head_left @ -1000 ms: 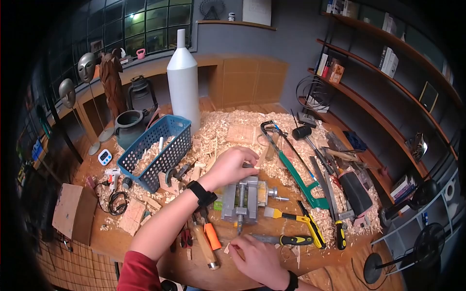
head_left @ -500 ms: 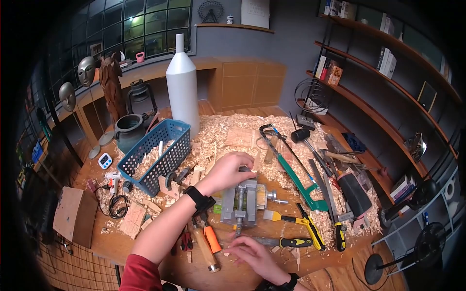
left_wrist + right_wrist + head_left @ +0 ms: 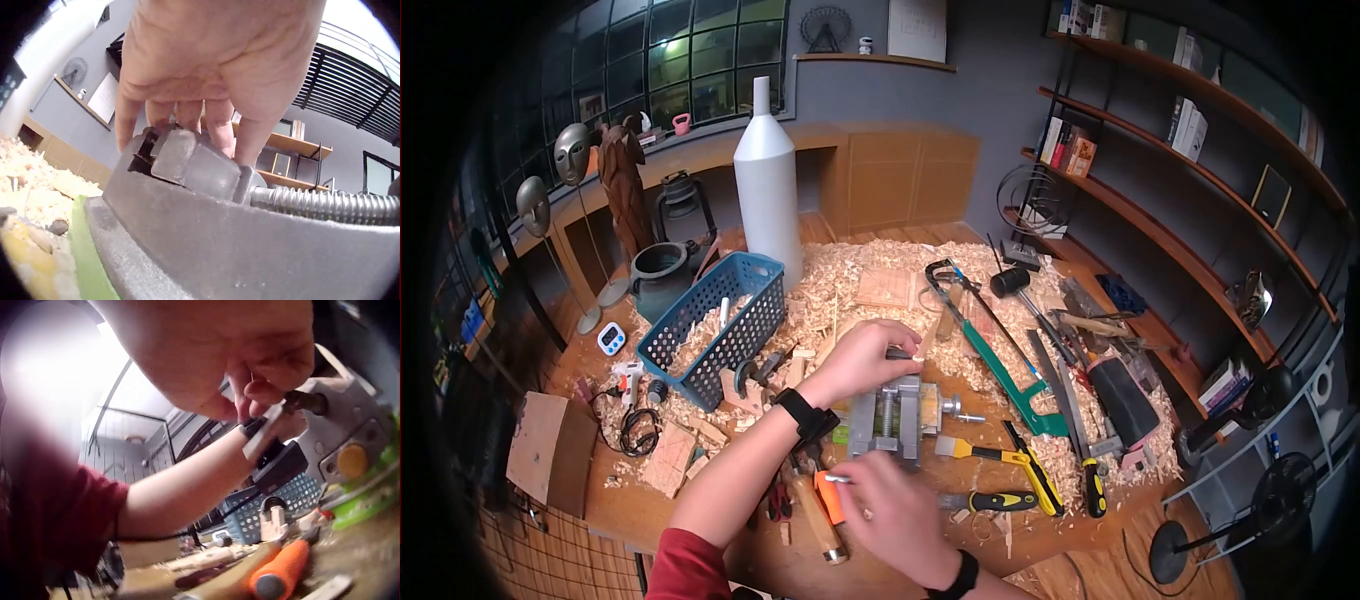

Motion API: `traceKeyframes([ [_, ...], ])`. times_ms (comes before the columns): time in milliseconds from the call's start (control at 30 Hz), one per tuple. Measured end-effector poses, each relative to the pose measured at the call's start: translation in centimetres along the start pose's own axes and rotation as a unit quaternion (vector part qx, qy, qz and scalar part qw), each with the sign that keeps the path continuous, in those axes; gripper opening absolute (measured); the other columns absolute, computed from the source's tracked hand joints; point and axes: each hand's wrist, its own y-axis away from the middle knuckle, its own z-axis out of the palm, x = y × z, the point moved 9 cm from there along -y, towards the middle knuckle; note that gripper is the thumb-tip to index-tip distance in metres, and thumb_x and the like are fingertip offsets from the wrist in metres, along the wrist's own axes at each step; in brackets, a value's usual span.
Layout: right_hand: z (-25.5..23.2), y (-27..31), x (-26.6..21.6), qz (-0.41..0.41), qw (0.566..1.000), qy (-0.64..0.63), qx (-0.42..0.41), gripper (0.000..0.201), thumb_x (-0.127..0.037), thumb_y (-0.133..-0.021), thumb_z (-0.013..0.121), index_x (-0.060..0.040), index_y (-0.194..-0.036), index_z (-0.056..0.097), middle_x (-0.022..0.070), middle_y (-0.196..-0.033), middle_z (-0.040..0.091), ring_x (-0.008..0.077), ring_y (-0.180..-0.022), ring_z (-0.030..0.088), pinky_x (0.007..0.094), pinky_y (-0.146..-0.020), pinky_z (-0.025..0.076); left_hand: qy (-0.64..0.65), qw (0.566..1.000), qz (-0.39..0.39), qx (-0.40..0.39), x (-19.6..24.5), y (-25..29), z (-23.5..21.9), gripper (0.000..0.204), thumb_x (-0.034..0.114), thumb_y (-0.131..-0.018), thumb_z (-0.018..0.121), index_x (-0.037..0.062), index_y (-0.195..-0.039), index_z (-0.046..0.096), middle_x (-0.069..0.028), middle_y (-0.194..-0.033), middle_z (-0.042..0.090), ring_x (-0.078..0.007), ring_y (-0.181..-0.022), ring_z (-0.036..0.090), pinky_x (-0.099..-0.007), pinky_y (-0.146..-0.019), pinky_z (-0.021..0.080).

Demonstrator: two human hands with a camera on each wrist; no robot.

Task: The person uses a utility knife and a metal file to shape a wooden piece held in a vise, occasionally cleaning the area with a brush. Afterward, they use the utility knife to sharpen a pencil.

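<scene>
A grey metal bench vise [image 3: 887, 420] with a threaded screw [image 3: 331, 203] and a lime-green base [image 3: 369, 509] stands at the front middle of the table. At its far end, my left hand [image 3: 862, 358] pinches a short dark grey piece [image 3: 900, 353] between thumb and fingers. In the left wrist view the fingertips drop behind the vise's metal jaw, and what they hold is mostly hidden. Near the table's front edge my right hand [image 3: 892, 510], blurred, grips the vise's bar handle [image 3: 265, 434], whose pale end [image 3: 837, 478] sticks out past the fingers.
An orange-handled tool [image 3: 828, 497] and a wood-handled chisel [image 3: 815, 520] lie left of the right hand. To the right are a brush [image 3: 975, 450], a green hacksaw [image 3: 1000, 375] and a mallet [image 3: 1008, 282]. A blue basket [image 3: 720, 330] and tall white bottle [image 3: 766, 190] stand behind, among wood shavings [image 3: 820, 280].
My right hand has moved up and left from the table's front edge and taken hold of the vise's bar handle. My left hand stays at the vise's far end.
</scene>
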Motion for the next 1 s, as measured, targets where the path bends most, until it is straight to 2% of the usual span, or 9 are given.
traceKeyframes([
  [33,0.8,-0.1,-0.7,-0.001,1.0,-0.002,0.002,0.016,-0.01,-0.091,0.07,-0.0064,-0.106,0.065,0.0075,-0.091,0.064,0.018,-0.069,0.067,0.0268,-0.058,0.052,-0.003,1.0,0.0,0.0,0.1,0.0,-0.2,0.022,0.019,-0.083,0.081,-0.0006,-0.088,0.072,-0.0144,-0.104,0.073,-0.0305,-0.1,0.069,-0.0375,-0.09,0.053],
  [100,5.6,1.2,-0.8,0.004,0.941,0.264,-0.211,0.013,-0.01,-0.087,0.072,-0.0059,-0.098,0.068,0.009,-0.085,0.063,0.0217,-0.07,0.069,0.0284,-0.057,0.054,-0.024,0.999,0.012,-0.025,0.4,-0.2,-0.2,0.022,0.018,-0.083,0.081,-0.0009,-0.086,0.069,-0.013,-0.096,0.072,-0.0298,-0.094,0.069,-0.0378,-0.087,0.052],
  [267,3.6,2.8,-0.9,0.004,0.97,0.165,-0.178,0.012,-0.02,-0.093,0.065,-0.008,-0.094,0.064,0.0052,-0.083,0.066,0.0206,-0.054,0.067,0.0324,-0.05,0.056,-0.017,0.999,0.037,0.032,2.1,0.2,-2.1,0.019,0.016,-0.089,0.077,0.0002,-0.09,0.067,-0.0094,-0.092,0.072,-0.0241,-0.091,0.069,-0.0361,-0.084,0.053],
  [367,-0.9,3.1,-0.2,0.04,0.989,0.058,-0.129,0.015,-0.02,-0.095,0.066,-0.0068,-0.102,0.066,0.0062,-0.089,0.07,0.0172,-0.062,0.07,0.0312,-0.054,0.056,0.226,0.971,-0.078,0.009,0.8,0.5,-2.0,0.017,0.017,-0.101,0.068,0.0002,-0.099,0.065,-0.0021,-0.099,0.074,-0.0069,-0.092,0.066,-0.0247,-0.083,0.053],
  [433,-3.9,2.7,0.9,0.054,0.995,0.003,-0.081,0.017,-0.019,-0.095,0.067,-0.0062,-0.107,0.067,0.0071,-0.093,0.073,0.0148,-0.065,0.07,0.03,-0.056,0.056,0.265,0.954,-0.136,-0.011,2.5,1.3,-2.3,0.017,0.017,-0.101,0.068,0.0003,-0.099,0.066,-0.0023,-0.099,0.074,-0.0064,-0.091,0.067,-0.0234,-0.084,0.052],
  [500,-6.8,2.4,4.8,0.229,0.965,-0.128,0.0,0.026,-0.012,-0.095,0.07,-0.0037,-0.119,0.064,0.0088,-0.104,0.074,0.0098,-0.071,0.069,0.0253,-0.06,0.054,0.33,0.922,-0.199,-0.041,2.9,2.4,-0.9,0.015,0.016,-0.101,0.067,0.0006,-0.104,0.067,-0.0037,-0.101,0.076,-0.0059,-0.095,0.068,-0.0226,-0.087,0.053],
  [600,-8.2,1.8,8.0,0.303,0.902,-0.29,0.103,0.034,-0.003,-0.093,0.072,-0.0006,-0.125,0.06,0.0077,-0.107,0.072,0.0065,-0.072,0.066,0.0218,-0.06,0.052,0.368,0.904,-0.209,-0.055,4.8,3.8,0.7,0.018,0.016,-0.101,0.068,-0.0003,-0.108,0.069,-0.0052,-0.106,0.076,-0.0072,-0.098,0.069,-0.023,-0.088,0.053],
  [900,-5.2,1.2,9.0,0.337,0.845,-0.414,0.028,0.021,-0.007,-0.099,0.067,0.0014,-0.118,0.062,0.0104,-0.095,0.074,0.0088,-0.067,0.067,0.0208,-0.056,0.05,0.407,0.899,-0.15,-0.065,7.2,5.8,2.5,0.014,0.014,-0.1,0.069,0.0009,-0.102,0.071,0.0022,-0.093,0.07,-0.0027,-0.086,0.061,-0.0216,-0.073,0.051],
  [1000,-4.8,1.3,8.5,0.347,0.83,-0.437,0.004,0.018,-0.015,-0.103,0.062,-0.0005,-0.114,0.063,0.0137,-0.099,0.075,0.0113,-0.06,0.065,0.0196,-0.05,0.045,0.356,0.918,-0.162,-0.073,7.5,6.1,1.9,0.02,0.013,-0.101,0.067,0.0001,-0.115,0.072,-0.0041,-0.109,0.074,-0.0078,-0.097,0.066,-0.024,-0.085,0.053],
])
